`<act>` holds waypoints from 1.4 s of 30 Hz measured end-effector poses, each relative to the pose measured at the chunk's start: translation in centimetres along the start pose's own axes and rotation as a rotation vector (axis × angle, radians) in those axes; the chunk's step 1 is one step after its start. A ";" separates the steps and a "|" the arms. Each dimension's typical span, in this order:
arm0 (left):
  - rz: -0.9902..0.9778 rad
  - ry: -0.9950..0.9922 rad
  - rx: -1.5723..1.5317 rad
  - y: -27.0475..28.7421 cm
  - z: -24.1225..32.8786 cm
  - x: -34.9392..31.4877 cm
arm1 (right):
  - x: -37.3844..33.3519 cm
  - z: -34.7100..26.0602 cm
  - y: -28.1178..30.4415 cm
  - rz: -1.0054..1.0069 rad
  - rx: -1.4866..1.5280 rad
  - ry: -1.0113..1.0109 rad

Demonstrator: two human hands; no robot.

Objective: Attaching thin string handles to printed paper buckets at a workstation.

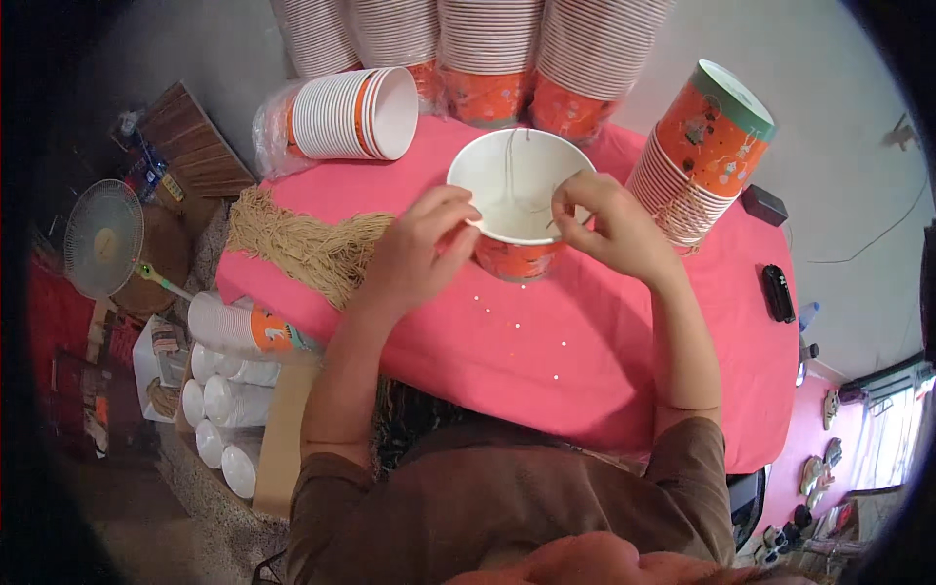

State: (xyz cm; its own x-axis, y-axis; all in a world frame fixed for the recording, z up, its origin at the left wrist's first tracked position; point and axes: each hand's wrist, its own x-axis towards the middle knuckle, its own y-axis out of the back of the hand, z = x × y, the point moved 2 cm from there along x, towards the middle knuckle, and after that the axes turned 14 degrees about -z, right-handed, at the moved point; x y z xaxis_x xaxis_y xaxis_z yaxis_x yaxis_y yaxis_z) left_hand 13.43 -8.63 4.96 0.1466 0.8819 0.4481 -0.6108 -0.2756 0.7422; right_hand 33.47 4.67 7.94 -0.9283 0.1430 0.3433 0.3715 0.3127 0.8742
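A white paper bucket (522, 255) with an orange printed outside stands upright on the pink cloth, its mouth facing up. A thin brown string (510, 166) hangs over the far rim and runs down inside. My left hand (429, 244) pinches the near-left part of the rim between thumb and fingertips. At the near-right rim, my right hand (609, 222) is closed, thumb against fingers, with a bit of the string at the fingertips. Left of the bucket lies a loose bundle of tan strings (297, 244).
Nested bucket stacks (487, 88) line the back; another stack (336, 112) lies on its side. At right, a standing stack (702, 136) has strings draped over it, near a black object (777, 292). White specks dot the cloth (624, 390). A carton (291, 429) holds wrapped cups below left.
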 end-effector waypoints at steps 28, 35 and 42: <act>0.200 -0.415 0.385 -4.2 1.9 -3.3 | 0.0 -5.7 -1.4 -0.006 -0.146 0.016; 0.234 -0.440 0.413 -4.4 2.0 -3.4 | 0.0 -6.0 -1.3 -0.009 -0.175 0.006; 0.241 -0.454 0.415 -4.0 2.4 -3.2 | 0.1 -5.8 -1.4 -0.046 -0.129 0.021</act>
State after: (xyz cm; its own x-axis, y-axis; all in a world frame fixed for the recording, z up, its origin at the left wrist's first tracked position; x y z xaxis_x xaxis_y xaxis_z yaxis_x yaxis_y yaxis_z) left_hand 17.28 -11.25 1.71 0.4120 0.5533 0.7239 -0.3300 -0.6499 0.6846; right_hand 32.76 -1.20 8.72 -0.9449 0.1113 0.3077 0.3244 0.1948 0.9256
